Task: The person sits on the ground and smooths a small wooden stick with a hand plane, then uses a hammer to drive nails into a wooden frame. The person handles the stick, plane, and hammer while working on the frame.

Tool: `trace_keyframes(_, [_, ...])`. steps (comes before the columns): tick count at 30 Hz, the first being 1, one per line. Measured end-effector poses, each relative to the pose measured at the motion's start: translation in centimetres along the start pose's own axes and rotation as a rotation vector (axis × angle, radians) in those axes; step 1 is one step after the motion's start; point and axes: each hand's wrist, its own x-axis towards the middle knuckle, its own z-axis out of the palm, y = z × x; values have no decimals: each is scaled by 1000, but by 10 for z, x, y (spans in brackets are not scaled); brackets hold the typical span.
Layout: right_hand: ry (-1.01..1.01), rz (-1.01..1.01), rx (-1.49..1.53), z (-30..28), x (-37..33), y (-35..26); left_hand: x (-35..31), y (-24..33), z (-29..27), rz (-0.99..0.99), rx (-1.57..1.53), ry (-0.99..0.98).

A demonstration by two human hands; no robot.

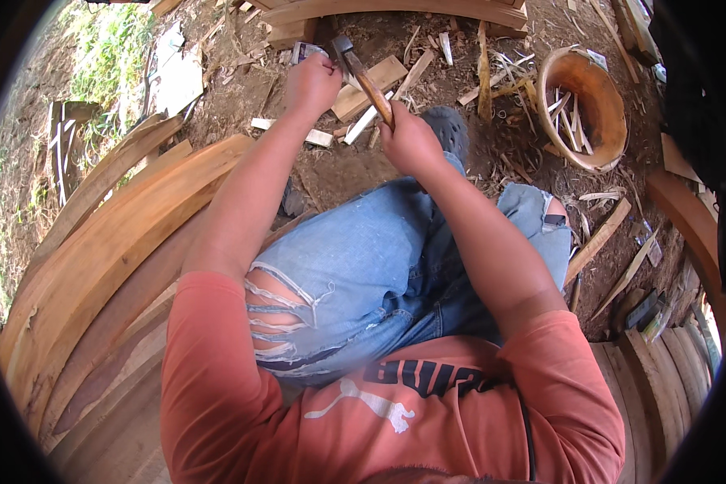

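Note:
My right hand (411,141) is wrapped round the lower end of a hammer's wooden handle. The hammer (371,90) slants up and to the left, its dark metal head just right of my left hand. Stretched out farther forward, my left hand (315,82) has its fingers closed, and what they hold, if anything, is too small to make out. A small, pale printed packet (306,53) lies at those fingers. Beyond it rests a curved wooden piece (395,10) with a block (290,34) beneath. A flat offcut (371,87) lies on the ground behind the hammer.
Long curved boards (129,234) are stacked at my left. To the far right, a round tub (585,105) holds thin wood strips. Wood scraps litter the dirt ground (339,173). A dark clog (446,133) is on my foot. More boards (653,379) lie at the lower right.

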Motion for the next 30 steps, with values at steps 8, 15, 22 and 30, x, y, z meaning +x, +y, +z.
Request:
trace_keyframes(8, [-15, 37, -14, 9, 4, 15, 0, 6, 1, -42, -9, -48])
trace_keyframes(15, [-36, 51, -7, -1, 3, -1, 6, -1, 5, -41, -27, -6])
trace_keyframes(22, [-2, 19, 17, 10, 6, 14, 5, -7, 1, -41, 1, 23])
trace_keyframes(30, [-72, 103, -16, 19, 13, 37, 5, -13, -1, -79, 19, -24])
